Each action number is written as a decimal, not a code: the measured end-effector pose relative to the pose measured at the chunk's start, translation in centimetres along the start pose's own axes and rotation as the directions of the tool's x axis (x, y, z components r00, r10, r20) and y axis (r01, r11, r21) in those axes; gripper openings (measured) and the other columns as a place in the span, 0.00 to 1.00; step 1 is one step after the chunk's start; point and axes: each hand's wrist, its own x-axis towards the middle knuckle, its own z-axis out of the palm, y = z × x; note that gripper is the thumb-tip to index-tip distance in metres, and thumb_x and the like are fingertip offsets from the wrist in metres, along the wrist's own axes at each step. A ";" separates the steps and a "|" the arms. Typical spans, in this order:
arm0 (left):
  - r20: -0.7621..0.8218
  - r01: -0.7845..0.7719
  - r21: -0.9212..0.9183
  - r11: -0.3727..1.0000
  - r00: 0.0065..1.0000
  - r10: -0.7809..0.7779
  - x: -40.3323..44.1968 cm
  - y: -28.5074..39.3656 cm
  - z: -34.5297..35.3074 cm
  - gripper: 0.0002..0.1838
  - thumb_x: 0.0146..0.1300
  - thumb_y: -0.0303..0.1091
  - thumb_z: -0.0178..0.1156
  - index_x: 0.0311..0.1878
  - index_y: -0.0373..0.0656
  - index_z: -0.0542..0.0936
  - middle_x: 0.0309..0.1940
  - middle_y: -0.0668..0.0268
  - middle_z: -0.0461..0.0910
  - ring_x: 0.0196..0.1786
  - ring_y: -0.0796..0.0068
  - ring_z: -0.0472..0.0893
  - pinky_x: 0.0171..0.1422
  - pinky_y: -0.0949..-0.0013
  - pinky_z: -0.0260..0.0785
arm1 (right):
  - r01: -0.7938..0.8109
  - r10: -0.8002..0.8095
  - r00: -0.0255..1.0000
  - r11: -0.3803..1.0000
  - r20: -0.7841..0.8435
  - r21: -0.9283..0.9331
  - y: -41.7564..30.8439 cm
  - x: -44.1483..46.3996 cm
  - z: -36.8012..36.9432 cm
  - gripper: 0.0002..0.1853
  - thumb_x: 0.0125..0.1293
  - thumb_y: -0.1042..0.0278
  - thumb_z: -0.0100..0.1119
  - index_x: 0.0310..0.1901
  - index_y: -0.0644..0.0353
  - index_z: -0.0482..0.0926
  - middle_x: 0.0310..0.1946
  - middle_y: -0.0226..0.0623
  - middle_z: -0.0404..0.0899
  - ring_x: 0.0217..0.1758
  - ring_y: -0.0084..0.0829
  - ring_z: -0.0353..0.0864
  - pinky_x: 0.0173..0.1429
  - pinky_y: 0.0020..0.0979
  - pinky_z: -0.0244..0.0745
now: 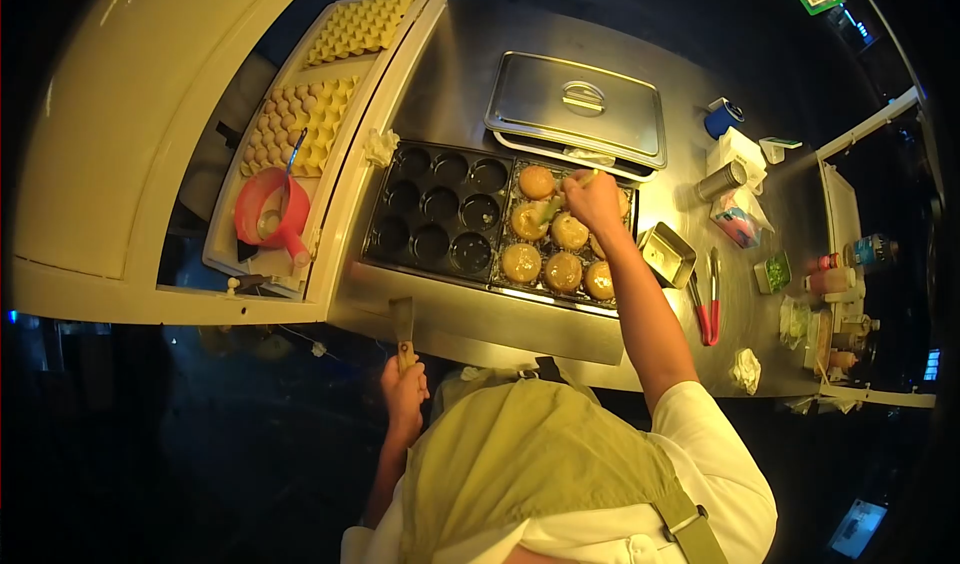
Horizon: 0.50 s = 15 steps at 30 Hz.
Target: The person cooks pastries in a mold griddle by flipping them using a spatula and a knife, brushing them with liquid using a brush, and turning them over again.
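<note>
My left hand is wrapped round the wooden handle of a scraper, its flat metal blade pointing up in front of the counter edge. Over the right half of a black moulded griddle, my right hand is closed on a small brush whose pale green tip reaches down among the cakes; its exact shape is partly hidden by the fingers. Several round golden cakes fill the wells there, a few covered by my right forearm. The griddle's left half shows bare dark wells.
Behind the griddle stands a lidded steel tray. To the right are a square metal tin, red-handled tongs and a crumpled tissue. Egg trays and a pink pot sit on the left shelf.
</note>
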 end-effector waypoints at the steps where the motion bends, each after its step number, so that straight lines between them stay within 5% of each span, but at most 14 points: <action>1: -0.002 0.014 0.001 1.000 1.000 -0.014 0.2 0.0 0.0 0.08 0.68 0.25 0.60 0.49 0.39 0.76 0.22 0.70 0.72 0.17 0.83 0.67 0.21 0.75 0.62 | -0.046 0.047 0.999 0.993 -0.006 0.112 1.2 1.3 2.5 0.14 0.65 0.63 0.60 0.34 0.66 0.88 0.24 0.46 0.86 0.26 0.36 0.87 0.39 0.40 0.82; 2: 0.004 0.009 0.003 1.000 1.000 -0.009 0.2 0.2 0.1 0.08 0.68 0.25 0.60 0.49 0.39 0.76 0.22 0.70 0.72 0.17 0.83 0.67 0.21 0.75 0.62 | -0.091 0.095 0.995 0.970 -0.007 0.224 1.8 2.4 4.2 0.15 0.66 0.62 0.60 0.35 0.66 0.88 0.24 0.45 0.87 0.26 0.37 0.87 0.39 0.39 0.82; 6: 0.054 0.012 0.009 1.000 0.998 -0.013 0.1 0.7 0.8 0.08 0.68 0.24 0.60 0.49 0.39 0.75 0.23 0.70 0.73 0.19 0.82 0.69 0.23 0.74 0.64 | -0.223 0.223 0.975 0.975 0.002 -0.008 0.4 3.5 5.4 0.15 0.66 0.61 0.60 0.37 0.65 0.89 0.26 0.50 0.87 0.30 0.42 0.90 0.43 0.41 0.84; 10: 0.000 0.003 -0.011 1.000 1.000 -0.003 0.1 0.6 1.0 0.07 0.69 0.25 0.60 0.48 0.40 0.76 0.21 0.70 0.72 0.17 0.83 0.67 0.21 0.75 0.63 | -0.193 0.195 0.980 0.980 0.042 -0.041 -0.6 1.7 2.2 0.16 0.65 0.60 0.61 0.36 0.67 0.88 0.26 0.52 0.87 0.31 0.45 0.89 0.45 0.43 0.84; 13: 0.029 0.026 -0.014 1.000 0.999 -0.026 0.3 -0.2 0.6 0.07 0.69 0.25 0.60 0.48 0.40 0.76 0.21 0.70 0.72 0.17 0.83 0.66 0.21 0.75 0.62 | -0.162 0.144 0.982 0.974 0.122 0.157 -3.1 -1.2 3.0 0.15 0.63 0.59 0.61 0.36 0.64 0.88 0.28 0.50 0.87 0.34 0.47 0.89 0.48 0.44 0.84; 15: 0.041 0.024 -0.014 1.000 0.999 -0.023 0.0 -0.3 1.0 0.07 0.68 0.25 0.60 0.48 0.40 0.76 0.21 0.70 0.72 0.17 0.83 0.66 0.21 0.75 0.62 | 0.316 -0.303 0.942 0.946 0.146 -0.077 -3.1 -2.5 4.9 0.12 0.64 0.61 0.61 0.38 0.59 0.89 0.31 0.47 0.88 0.37 0.46 0.90 0.49 0.44 0.83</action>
